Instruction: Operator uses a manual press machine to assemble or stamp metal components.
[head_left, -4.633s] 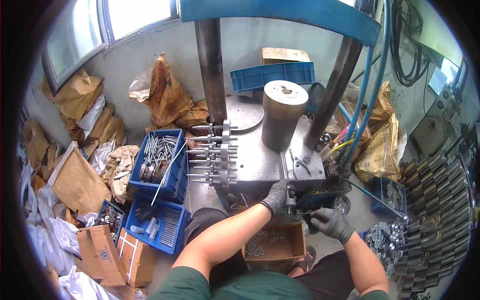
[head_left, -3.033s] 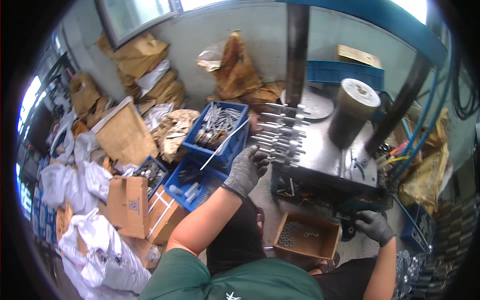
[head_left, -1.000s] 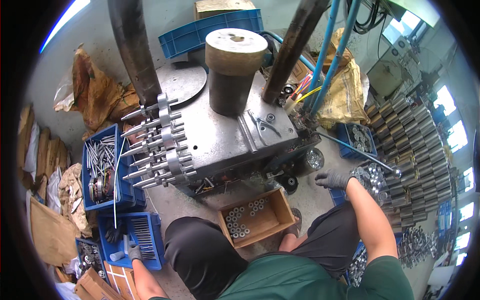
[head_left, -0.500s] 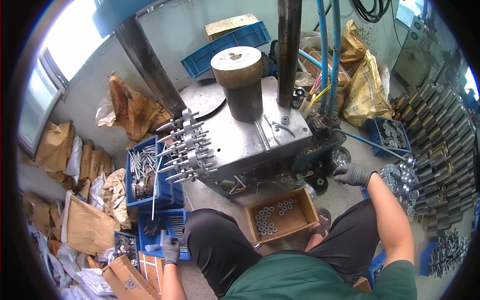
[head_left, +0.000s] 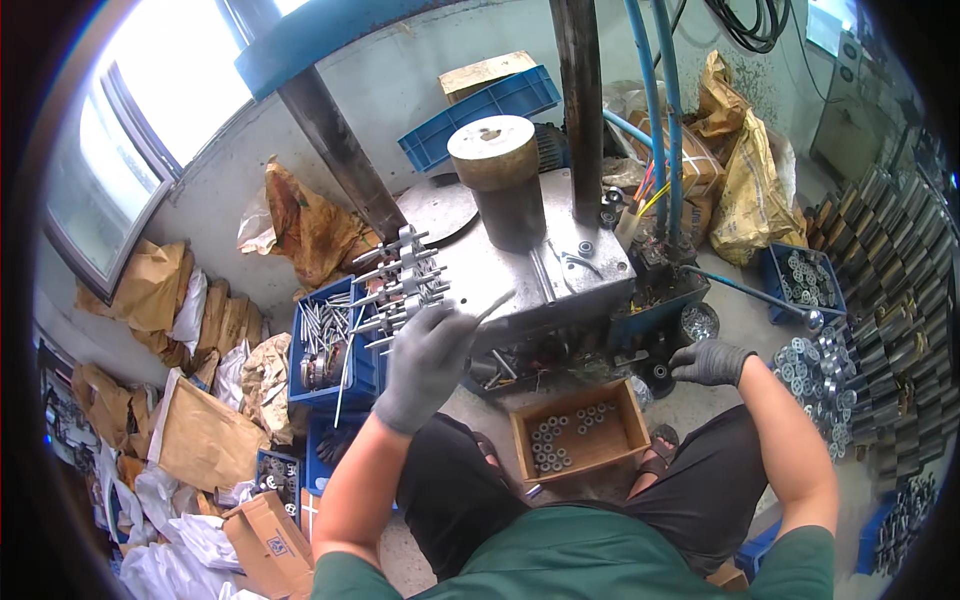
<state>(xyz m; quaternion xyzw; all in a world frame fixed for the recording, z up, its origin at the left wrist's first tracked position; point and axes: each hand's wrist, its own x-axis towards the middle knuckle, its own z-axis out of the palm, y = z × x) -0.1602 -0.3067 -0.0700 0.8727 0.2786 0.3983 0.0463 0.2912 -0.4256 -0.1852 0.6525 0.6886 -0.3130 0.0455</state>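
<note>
My left hand point(head_left: 428, 362), in a grey glove, is raised in front of the left part of the steel bench point(head_left: 590, 300). Its fingers close round a slim metal rod point(head_left: 497, 304), whose tip points up and right over the bench's front edge. Just beyond that hand, several metal shafts with round discs point(head_left: 405, 278) line the bench's left edge. My right hand point(head_left: 712, 362), gloved too, hangs to the right of the bench with curled fingers; whatever they hold, if anything, is hidden. Below and between the hands stands a wooden box point(head_left: 632, 412) with several small rings point(head_left: 548, 445) in it.
A thick steel cylinder point(head_left: 515, 215) stands on the bench beside a loose bar point(head_left: 541, 276) and pliers point(head_left: 582, 262). A blue bin of rods point(head_left: 372, 375) is at left. Stacked metal parts point(head_left: 890, 330) and a heap of discs point(head_left: 805, 375) fill the right. Blue hoses point(head_left: 668, 130) rise behind.
My left hand has risen from the blue tray at lower left to the bench front, bringing a metal rod. My right hand stays near the same place. The view has shifted slightly.
</note>
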